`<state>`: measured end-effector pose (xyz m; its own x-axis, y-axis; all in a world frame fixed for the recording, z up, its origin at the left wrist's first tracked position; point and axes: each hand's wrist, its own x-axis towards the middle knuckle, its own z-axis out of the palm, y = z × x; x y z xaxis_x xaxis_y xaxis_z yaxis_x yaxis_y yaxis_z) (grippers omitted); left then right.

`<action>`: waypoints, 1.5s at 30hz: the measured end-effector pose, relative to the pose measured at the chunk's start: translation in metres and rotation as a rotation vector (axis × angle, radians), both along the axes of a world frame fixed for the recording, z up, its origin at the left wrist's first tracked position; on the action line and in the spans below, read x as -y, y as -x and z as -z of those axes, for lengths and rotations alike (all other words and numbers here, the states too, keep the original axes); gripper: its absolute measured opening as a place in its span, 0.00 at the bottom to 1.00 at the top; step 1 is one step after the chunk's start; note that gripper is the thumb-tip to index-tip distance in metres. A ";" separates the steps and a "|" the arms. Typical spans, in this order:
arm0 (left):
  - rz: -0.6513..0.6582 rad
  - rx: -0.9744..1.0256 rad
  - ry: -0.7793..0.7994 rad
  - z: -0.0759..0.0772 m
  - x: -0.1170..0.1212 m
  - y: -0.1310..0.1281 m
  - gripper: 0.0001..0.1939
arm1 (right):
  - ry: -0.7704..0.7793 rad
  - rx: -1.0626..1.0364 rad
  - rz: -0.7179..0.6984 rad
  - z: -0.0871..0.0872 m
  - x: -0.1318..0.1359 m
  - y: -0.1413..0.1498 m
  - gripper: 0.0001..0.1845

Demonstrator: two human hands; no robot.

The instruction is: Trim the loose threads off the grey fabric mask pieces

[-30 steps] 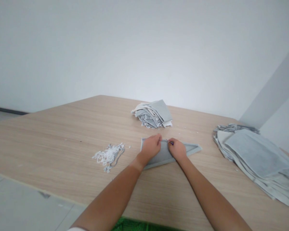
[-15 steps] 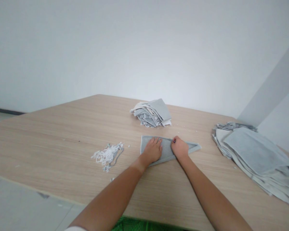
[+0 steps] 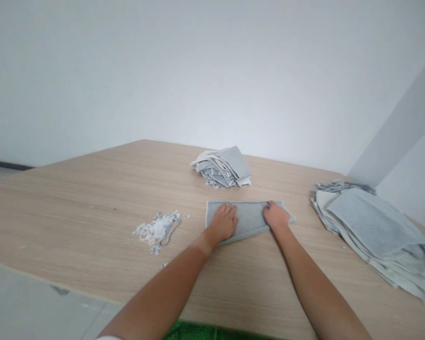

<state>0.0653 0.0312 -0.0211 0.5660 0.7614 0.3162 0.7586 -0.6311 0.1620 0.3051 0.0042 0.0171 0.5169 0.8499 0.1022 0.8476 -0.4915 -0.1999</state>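
Note:
A grey fabric piece [image 3: 250, 218] with pale edges lies flat on the wooden table in front of me. My left hand [image 3: 224, 221] rests on its left part, fingers spread and pressing it down. Toward its right end, my right hand [image 3: 276, 215] has its fingers closed on the upper edge of the cloth. A corner of the fabric shows beyond the right hand. The right fingertips are partly hidden.
Behind the hands sits a pile of folded grey and cream cloth [image 3: 223, 166]. A larger stack of grey fabric [image 3: 375, 226] lies at the right. White and grey trimmings [image 3: 158, 230] lie left of my hand. Green mesh [image 3: 198, 330] shows below the table's [image 3: 92, 189] near edge.
My right hand has slid right along the fabric's upper edge, and the right part of the cloth now lies broader and flatter. The left hand has stayed in place.

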 end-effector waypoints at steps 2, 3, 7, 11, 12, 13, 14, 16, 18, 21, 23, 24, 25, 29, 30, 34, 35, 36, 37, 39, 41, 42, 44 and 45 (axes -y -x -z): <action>0.012 -0.016 0.013 -0.004 0.002 0.001 0.30 | 0.011 -0.006 -0.008 0.000 0.000 -0.006 0.26; 0.017 -0.024 0.021 -0.007 0.003 0.002 0.30 | 0.017 -0.004 -0.019 0.000 0.001 -0.008 0.26; 0.034 -0.061 0.066 -0.020 0.008 0.009 0.29 | 0.058 0.020 -0.072 -0.001 0.005 -0.007 0.26; 0.054 -0.107 0.098 -0.037 0.015 0.017 0.26 | 0.102 0.032 -0.127 -0.003 0.020 -0.003 0.26; 0.056 -0.127 0.109 -0.041 0.017 0.019 0.25 | 0.107 0.034 -0.143 -0.003 0.026 -0.003 0.26; 0.058 -0.152 0.121 -0.046 0.019 0.021 0.25 | 0.110 0.034 -0.162 -0.003 0.033 -0.003 0.25; 0.059 -0.184 0.136 -0.051 0.022 0.022 0.24 | 0.113 0.035 -0.185 -0.003 0.040 -0.003 0.25; 0.051 -0.243 0.156 -0.059 0.028 0.021 0.21 | 0.115 0.031 -0.233 -0.002 0.053 -0.007 0.26; 0.023 -0.284 0.166 -0.066 0.034 0.014 0.19 | 0.104 0.002 -0.269 -0.001 0.064 -0.013 0.26; 0.008 -0.269 0.131 -0.072 0.041 -0.008 0.17 | 0.039 -0.108 -0.296 -0.001 0.069 -0.026 0.26; 0.074 -0.237 0.115 -0.073 0.042 -0.028 0.17 | -0.008 -0.215 -0.321 -0.001 0.067 -0.035 0.24; 0.117 -0.218 0.102 -0.072 0.041 -0.039 0.17 | -0.027 -0.267 -0.333 -0.001 0.065 -0.039 0.22; 0.137 -0.207 0.099 -0.072 0.041 -0.050 0.17 | -0.048 -0.314 -0.341 0.000 0.063 -0.043 0.21; 0.194 -0.172 0.049 -0.065 0.033 -0.086 0.17 | -0.153 -0.450 -0.312 0.006 0.058 -0.053 0.20; 0.201 -0.159 0.039 -0.063 0.030 -0.093 0.17 | -0.171 -0.480 -0.295 0.009 0.057 -0.054 0.21; 0.214 -0.076 0.011 -0.054 0.019 -0.120 0.16 | -0.201 -0.580 -0.211 0.012 0.056 -0.055 0.23; 0.219 -0.049 0.010 -0.051 0.017 -0.127 0.15 | -0.201 -0.603 -0.190 0.012 0.056 -0.055 0.23; 0.225 -0.018 0.007 -0.049 0.016 -0.133 0.16 | -0.197 -0.628 -0.172 0.011 0.056 -0.055 0.24; 0.230 0.008 0.009 -0.046 0.015 -0.140 0.16 | -0.190 -0.657 -0.157 0.011 0.056 -0.054 0.24; 0.241 0.052 0.006 -0.040 0.014 -0.153 0.16 | -0.179 -0.744 -0.125 0.011 0.056 -0.054 0.22; 0.241 0.093 0.004 -0.035 0.015 -0.163 0.16 | -0.187 -0.859 -0.087 0.012 0.057 -0.055 0.18; 0.237 0.111 0.005 -0.033 0.014 -0.167 0.15 | -0.193 -0.907 -0.072 0.013 0.057 -0.055 0.17; 0.236 0.138 0.021 -0.029 0.013 -0.171 0.15 | -0.208 -0.969 -0.046 0.015 0.056 -0.057 0.17; 0.240 0.146 0.036 -0.028 0.012 -0.172 0.15 | -0.217 -0.980 -0.035 0.016 0.056 -0.057 0.18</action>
